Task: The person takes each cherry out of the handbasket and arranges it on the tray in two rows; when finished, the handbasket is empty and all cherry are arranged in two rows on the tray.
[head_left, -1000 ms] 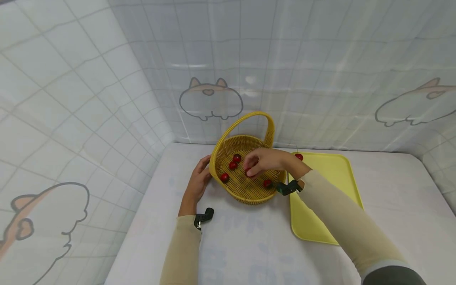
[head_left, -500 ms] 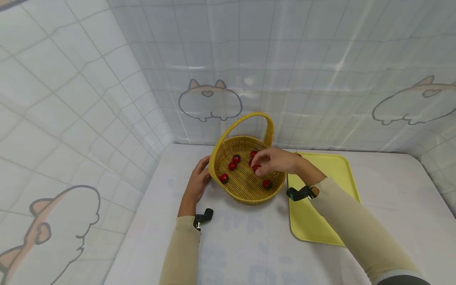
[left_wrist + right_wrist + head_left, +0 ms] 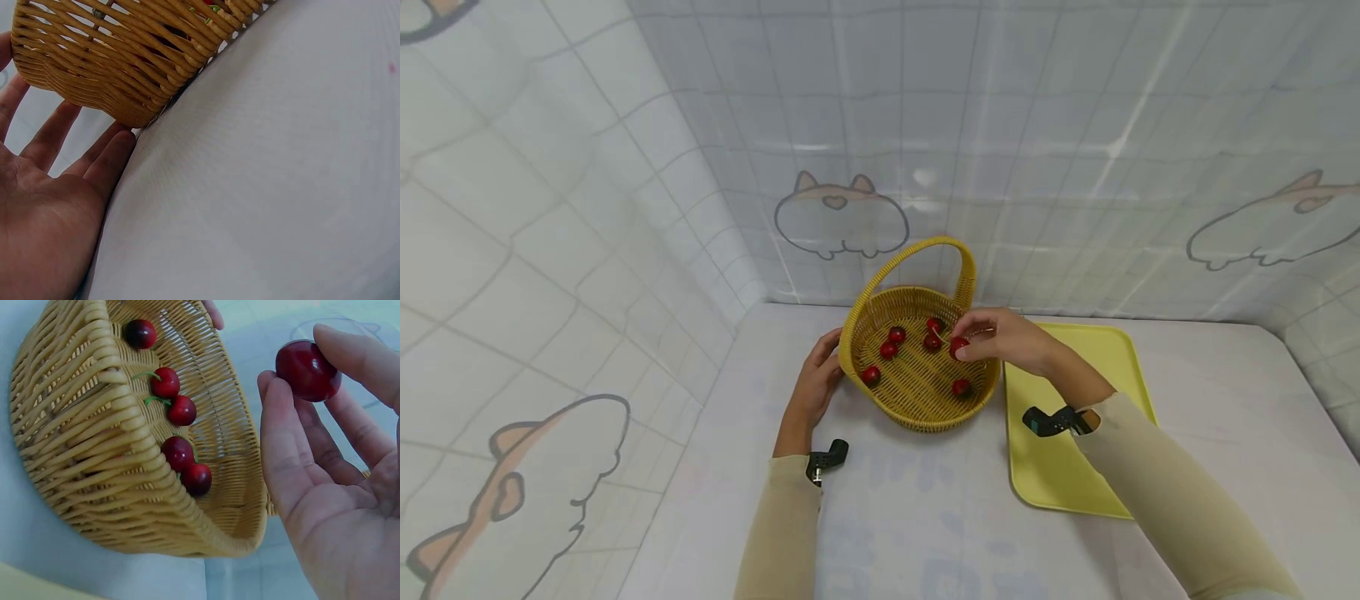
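Note:
My right hand (image 3: 1011, 337) pinches a dark red cherry (image 3: 308, 370) between thumb and fingertips, at the right side of a yellow wicker basket (image 3: 925, 417). In the right wrist view the cherry is held up beside the basket's rim. Several more cherries (image 3: 889, 350) lie apart or in pairs inside the basket, some with green stems. My left hand (image 3: 816, 383) is at the basket's left side. Its fingers are spread and extended against the woven wall (image 3: 106, 69) in the left wrist view.
A yellow tray (image 3: 1067, 467) lies right of the basket, partly under my right forearm. The basket's arched handle (image 3: 891, 262) rises on its far left side. Tiled-pattern walls (image 3: 1037, 167) stand behind and at the left of the white table (image 3: 910, 517).
My right hand has lifted the cherry and carried it right, from the basket's middle to its right side. More cherries inside show now. The left hand stays at the basket.

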Tool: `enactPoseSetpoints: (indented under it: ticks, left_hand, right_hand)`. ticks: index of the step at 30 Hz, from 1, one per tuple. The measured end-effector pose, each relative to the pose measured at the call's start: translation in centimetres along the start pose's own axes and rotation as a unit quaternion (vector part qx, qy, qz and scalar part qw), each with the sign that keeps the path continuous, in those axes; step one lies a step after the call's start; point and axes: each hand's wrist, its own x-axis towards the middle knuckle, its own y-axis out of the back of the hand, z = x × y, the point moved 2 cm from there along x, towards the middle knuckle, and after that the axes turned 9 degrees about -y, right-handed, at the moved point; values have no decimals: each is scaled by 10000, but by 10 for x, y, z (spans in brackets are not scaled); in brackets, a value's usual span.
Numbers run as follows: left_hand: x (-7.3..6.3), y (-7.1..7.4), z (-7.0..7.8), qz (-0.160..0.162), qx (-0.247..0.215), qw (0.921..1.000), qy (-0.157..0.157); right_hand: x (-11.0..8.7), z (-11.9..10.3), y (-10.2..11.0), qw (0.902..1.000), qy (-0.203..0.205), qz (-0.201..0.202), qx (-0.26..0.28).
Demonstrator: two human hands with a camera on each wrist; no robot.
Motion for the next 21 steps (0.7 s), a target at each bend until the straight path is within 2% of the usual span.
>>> enactPoseSetpoints:
  ticks: [14, 21]
  left_hand:
    - [-1, 0, 2, -13, 32, 10000, -39]
    - [0, 1, 2, -4, 102, 9999, -2]
  right_hand:
    - [-17, 15, 11, 9967, -24, 280, 767]
    - [-25, 24, 18, 9921, 79, 627, 1082]
